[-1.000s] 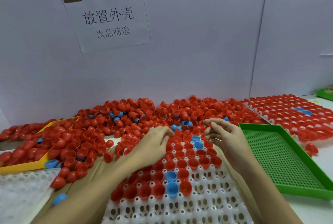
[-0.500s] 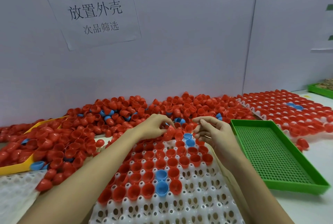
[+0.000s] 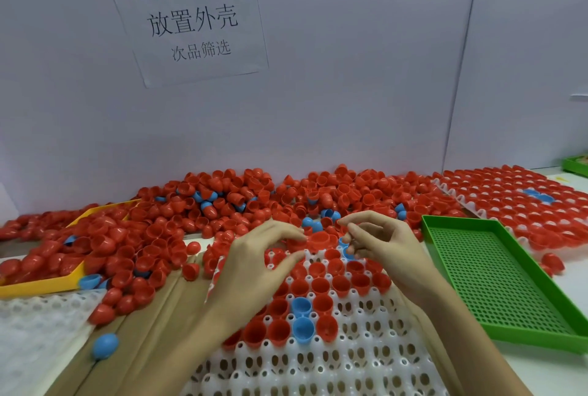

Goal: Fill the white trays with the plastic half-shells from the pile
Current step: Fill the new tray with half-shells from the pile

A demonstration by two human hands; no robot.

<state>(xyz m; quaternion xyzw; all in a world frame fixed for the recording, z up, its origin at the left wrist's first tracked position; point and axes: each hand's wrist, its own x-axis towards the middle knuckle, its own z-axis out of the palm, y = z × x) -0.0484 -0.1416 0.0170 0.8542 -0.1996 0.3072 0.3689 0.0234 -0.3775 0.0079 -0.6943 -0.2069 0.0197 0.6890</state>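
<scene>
Half-shells [image 3: 241, 204], mostly red, are heaped in a pile across the middle of the frame, against the wall. The white tray [image 3: 318, 364] at lower centre is filled in its far rows only; the near sockets are bare. A red shell [image 3: 319, 241] at the tray's far edge is pinched by the left hand [image 3: 254, 265], and a blue shell [image 3: 346, 249] is held in the curled fingers of the right hand [image 3: 378, 246]. The placing step appears to be in hand. Next, each shell is to be seated open side up in a free socket.
</scene>
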